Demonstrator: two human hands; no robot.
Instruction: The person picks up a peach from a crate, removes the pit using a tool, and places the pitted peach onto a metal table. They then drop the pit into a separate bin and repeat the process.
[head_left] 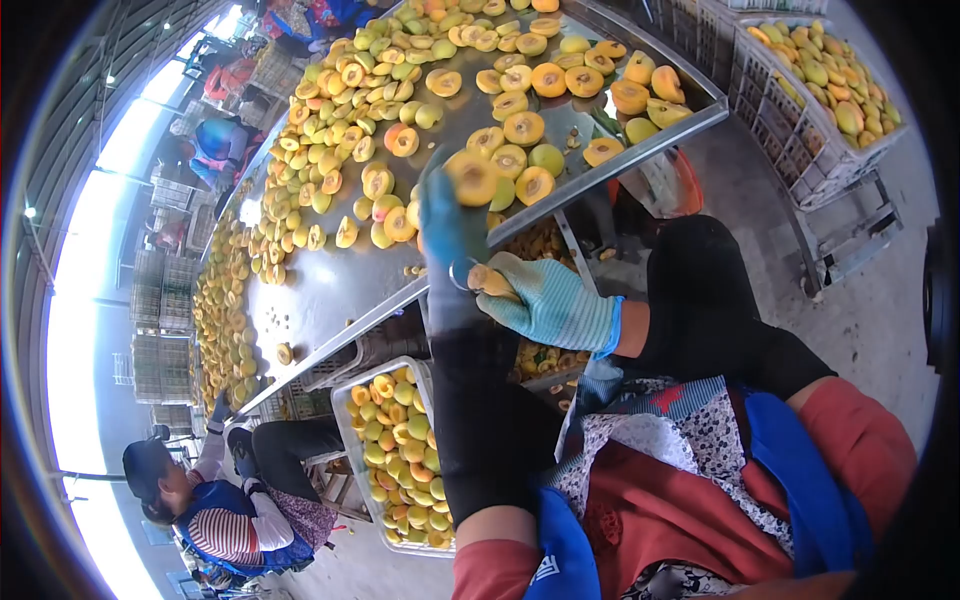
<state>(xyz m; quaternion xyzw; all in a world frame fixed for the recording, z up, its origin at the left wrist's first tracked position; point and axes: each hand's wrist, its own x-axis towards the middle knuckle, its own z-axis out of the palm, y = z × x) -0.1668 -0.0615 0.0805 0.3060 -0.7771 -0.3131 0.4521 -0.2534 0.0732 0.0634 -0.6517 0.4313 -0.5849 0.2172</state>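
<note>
My left hand (452, 222), in a blue-green glove and smeared by motion, is at the near edge of the metal table. Its fingers are around a yellow peach half (471, 178) with its cut face showing, blurred too. My right hand (548, 298), in a striped light-blue glove, is closed on the wooden handle of a ring-bladed pitting tool (488, 279). The metal ring points towards my left wrist. Just beyond my hands, more peach halves (534, 184) lie cut side up on the table, some with a brown hollow or stone in the middle.
The metal table (325, 285) has a raised rim and carries many peach halves. A crate of peaches (400, 455) stands below it on the left, another crate (790, 150) at the upper right. A co-worker (225, 500) sits at the lower left; others are farther back.
</note>
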